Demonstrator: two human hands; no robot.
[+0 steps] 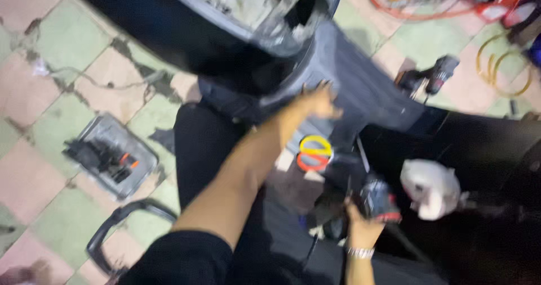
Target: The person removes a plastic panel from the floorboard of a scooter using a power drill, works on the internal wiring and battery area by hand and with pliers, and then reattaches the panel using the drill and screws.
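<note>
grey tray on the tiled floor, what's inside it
The grey tray holds dark parts, one with an orange bit; blur hides their kind, and anything beneath them is covered.

No packages, signs or screens are showing clearly

The blurred head view is giving only one label-like mark: a round yellow and orange-red sticker (pixel 314 153) that is sitting on the dark scooter body (pixel 360 87), just below the outstretched left hand (pixel 319 102); it is too smeared to tell whether it is really a label.
</note>
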